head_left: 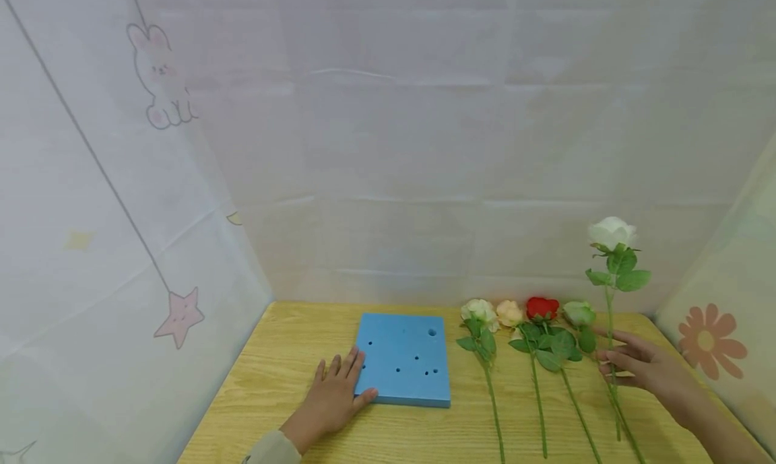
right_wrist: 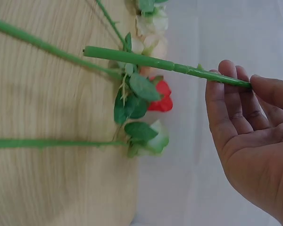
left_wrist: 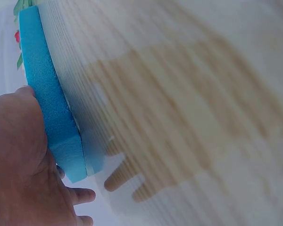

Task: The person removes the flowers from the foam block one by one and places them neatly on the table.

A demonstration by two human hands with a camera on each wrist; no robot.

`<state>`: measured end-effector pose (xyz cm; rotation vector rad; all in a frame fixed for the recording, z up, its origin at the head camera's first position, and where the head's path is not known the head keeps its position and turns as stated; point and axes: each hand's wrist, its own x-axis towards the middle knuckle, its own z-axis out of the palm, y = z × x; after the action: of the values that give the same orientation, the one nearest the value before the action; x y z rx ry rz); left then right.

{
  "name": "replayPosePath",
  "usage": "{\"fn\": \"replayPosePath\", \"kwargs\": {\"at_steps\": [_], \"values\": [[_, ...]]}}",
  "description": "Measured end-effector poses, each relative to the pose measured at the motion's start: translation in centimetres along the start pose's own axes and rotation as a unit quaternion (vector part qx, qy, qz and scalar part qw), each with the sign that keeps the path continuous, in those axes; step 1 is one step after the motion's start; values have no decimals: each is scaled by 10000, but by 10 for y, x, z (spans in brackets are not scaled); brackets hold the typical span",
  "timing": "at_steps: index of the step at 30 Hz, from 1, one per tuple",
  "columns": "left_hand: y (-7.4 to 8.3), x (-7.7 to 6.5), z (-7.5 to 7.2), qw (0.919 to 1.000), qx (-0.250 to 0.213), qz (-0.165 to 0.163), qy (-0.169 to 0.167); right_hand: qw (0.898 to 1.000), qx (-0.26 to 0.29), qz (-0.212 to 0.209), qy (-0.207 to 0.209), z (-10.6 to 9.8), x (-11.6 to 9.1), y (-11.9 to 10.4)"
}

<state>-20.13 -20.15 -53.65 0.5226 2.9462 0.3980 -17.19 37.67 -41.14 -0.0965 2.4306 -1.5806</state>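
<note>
My right hand (head_left: pixel 642 366) pinches the green stem of a white rose (head_left: pixel 612 234) between thumb and fingers, the bloom upright above the hand. In the right wrist view, the cut end of its stem (right_wrist: pixel 127 57) sticks out past the fingers (right_wrist: pixel 217 101). My left hand (head_left: pixel 333 393) lies with spread fingers along the left edge of a blue foam block (head_left: pixel 403 383), the fingers and thumb overlapping that edge. Small round holes dot the block's top, with a larger one near its far right corner. The block's side (left_wrist: pixel 49 89) shows close beside my palm in the left wrist view.
Right of the block, more roses lie with blooms toward the back: cream (head_left: pixel 481 313), peach (head_left: pixel 509 314), red (head_left: pixel 542 308) and pale green (head_left: pixel 578 313). Their stems run to the front of the wooden table (head_left: pixel 261 376). Printed cloth walls (head_left: pixel 388 147) stand around it.
</note>
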Motion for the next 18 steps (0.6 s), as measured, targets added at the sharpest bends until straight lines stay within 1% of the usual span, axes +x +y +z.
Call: {"fn": "replayPosePath", "kwargs": {"at_steps": [5, 8, 10, 12, 15, 18], "values": [[-1, 4, 2, 10000, 41, 10, 9, 9996, -141, 258, -25, -20, -7, 19], [-2, 6, 2, 10000, 27, 10, -36, 9982, -295, 523, 68, -27, -12, 25], [-3, 7, 2, 10000, 40, 6, -80, 9973, -350, 629, 113, -32, -14, 29], [-3, 8, 1, 9999, 40, 23, -97, 9969, -384, 677, 104, -36, -17, 32], [-2, 9, 0, 9999, 41, 54, -98, 9973, -355, 640, -27, -44, -21, 40], [-1, 9, -2, 9999, 26, 90, -72, 9971, -269, 694, -152, -51, -24, 48]]}}
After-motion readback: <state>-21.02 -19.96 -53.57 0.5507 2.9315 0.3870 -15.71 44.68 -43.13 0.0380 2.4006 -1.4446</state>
